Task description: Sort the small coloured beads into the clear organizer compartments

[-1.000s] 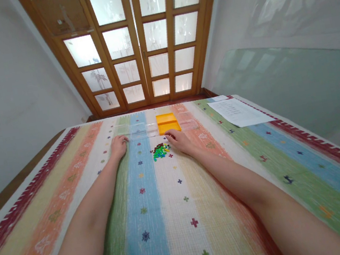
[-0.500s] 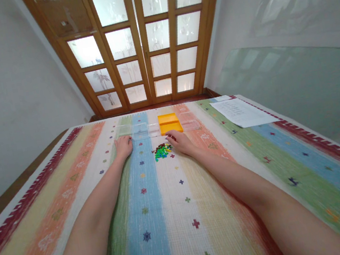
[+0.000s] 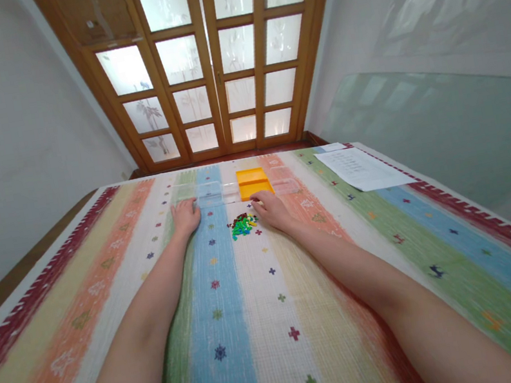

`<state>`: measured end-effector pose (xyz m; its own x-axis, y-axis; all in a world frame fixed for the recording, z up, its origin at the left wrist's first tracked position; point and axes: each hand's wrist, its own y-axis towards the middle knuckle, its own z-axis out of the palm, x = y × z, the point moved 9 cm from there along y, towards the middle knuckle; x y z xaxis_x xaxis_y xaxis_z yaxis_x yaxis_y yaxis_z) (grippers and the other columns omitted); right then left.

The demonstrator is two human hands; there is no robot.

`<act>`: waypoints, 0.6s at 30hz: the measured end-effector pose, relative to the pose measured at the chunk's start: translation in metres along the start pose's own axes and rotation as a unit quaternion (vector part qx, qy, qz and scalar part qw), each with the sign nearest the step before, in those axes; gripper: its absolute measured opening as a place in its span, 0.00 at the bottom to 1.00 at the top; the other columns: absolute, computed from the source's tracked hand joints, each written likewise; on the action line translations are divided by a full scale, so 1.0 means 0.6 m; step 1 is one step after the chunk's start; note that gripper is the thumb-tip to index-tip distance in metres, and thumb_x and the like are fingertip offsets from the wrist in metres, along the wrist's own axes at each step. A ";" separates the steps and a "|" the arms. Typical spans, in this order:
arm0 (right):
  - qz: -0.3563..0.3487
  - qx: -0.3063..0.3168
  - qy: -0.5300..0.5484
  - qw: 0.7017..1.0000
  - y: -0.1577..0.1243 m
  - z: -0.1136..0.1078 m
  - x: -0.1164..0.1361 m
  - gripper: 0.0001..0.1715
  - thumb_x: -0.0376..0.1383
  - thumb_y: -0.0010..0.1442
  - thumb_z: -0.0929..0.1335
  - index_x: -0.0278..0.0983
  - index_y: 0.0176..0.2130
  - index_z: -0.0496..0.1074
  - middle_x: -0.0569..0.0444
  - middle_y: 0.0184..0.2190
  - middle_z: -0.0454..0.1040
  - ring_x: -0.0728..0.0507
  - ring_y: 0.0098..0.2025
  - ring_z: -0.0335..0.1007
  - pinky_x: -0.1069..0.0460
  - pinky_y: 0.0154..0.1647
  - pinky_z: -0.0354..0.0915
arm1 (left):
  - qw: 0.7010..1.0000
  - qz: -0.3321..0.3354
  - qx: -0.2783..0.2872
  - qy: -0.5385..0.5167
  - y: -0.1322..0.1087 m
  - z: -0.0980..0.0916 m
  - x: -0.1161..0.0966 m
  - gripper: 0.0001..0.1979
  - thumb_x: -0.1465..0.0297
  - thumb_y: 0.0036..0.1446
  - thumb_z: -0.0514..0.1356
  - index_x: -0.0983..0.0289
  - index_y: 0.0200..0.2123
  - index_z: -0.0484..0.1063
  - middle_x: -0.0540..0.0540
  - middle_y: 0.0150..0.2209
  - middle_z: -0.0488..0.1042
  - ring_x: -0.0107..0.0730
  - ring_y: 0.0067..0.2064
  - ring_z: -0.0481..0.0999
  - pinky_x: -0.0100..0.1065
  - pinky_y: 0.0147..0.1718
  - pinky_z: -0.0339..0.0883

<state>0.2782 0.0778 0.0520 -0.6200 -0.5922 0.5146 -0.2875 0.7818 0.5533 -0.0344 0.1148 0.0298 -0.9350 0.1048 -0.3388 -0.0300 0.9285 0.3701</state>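
My left hand (image 3: 186,217) lies on the cloth with its fingers stretched loosely toward the near edge of a clear plastic box (image 3: 209,194). Nothing shows in it. Just right of a small pile of beads or bricks (image 3: 242,225), mostly green with some brown, yellow and blue, is my right hand (image 3: 270,210). Its fingers are bent, with a small gap between thumb and forefinger, and no piece is visible there. Behind this hand stands a yellow-orange tray (image 3: 254,184) with a divider; the fingertips are close to its front edge.
More clear boxes (image 3: 286,186) stand to the right of the tray. Printed paper sheets (image 3: 362,168) lie at the far right of the table. The striped tablecloth (image 3: 262,321) covers the tabletop, and wooden glazed doors (image 3: 217,80) stand beyond it.
My right hand has shifted slightly, its fingertips a little farther right and closer to the tray. My left hand stays almost where it was. The camera view has tilted slightly.
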 end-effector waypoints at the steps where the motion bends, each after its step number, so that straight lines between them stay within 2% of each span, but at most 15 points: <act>1: 0.001 -0.006 -0.012 1.000 0.001 -0.002 -0.002 0.14 0.38 0.70 0.65 0.38 0.49 0.78 0.44 0.47 0.79 0.37 0.51 0.72 0.42 0.55 0.65 | 1.000 0.007 0.003 -0.003 -0.001 0.001 -0.003 0.21 0.68 0.65 0.55 0.61 0.60 0.72 0.66 0.60 0.75 0.55 0.65 0.67 0.63 0.70 0.44; 6: 0.031 -0.027 -0.088 0.995 0.004 -0.012 -0.024 0.14 0.35 0.67 0.65 0.37 0.48 0.79 0.42 0.47 0.79 0.34 0.51 0.70 0.40 0.55 0.64 | 0.998 0.047 0.030 0.000 -0.008 0.010 -0.017 0.23 0.67 0.65 0.56 0.58 0.63 0.71 0.63 0.62 0.74 0.55 0.67 0.64 0.62 0.71 0.44; 10: 0.047 -0.035 -0.126 0.990 0.004 -0.018 -0.040 0.14 0.34 0.65 0.67 0.37 0.48 0.79 0.40 0.46 0.78 0.33 0.52 0.68 0.40 0.56 0.63 | 0.996 0.069 0.048 0.007 -0.009 0.019 -0.019 0.19 0.67 0.65 0.57 0.58 0.58 0.75 0.62 0.60 0.75 0.55 0.67 0.65 0.63 0.71 0.44; 18: 0.113 0.004 -0.206 0.972 0.005 -0.009 -0.081 0.17 0.36 0.67 0.66 0.36 0.52 0.78 0.40 0.51 0.76 0.33 0.55 0.67 0.41 0.60 0.58 | 0.996 0.074 0.054 0.018 -0.012 0.018 -0.020 0.17 0.67 0.66 0.56 0.57 0.56 0.75 0.60 0.60 0.75 0.50 0.66 0.66 0.63 0.71 0.44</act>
<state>0.3112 0.1077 0.0320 -0.9073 -0.2788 0.3148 -0.1156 0.8852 0.4507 -0.0190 0.1108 0.0221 -0.9384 0.2317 -0.2564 0.1444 0.9369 0.3183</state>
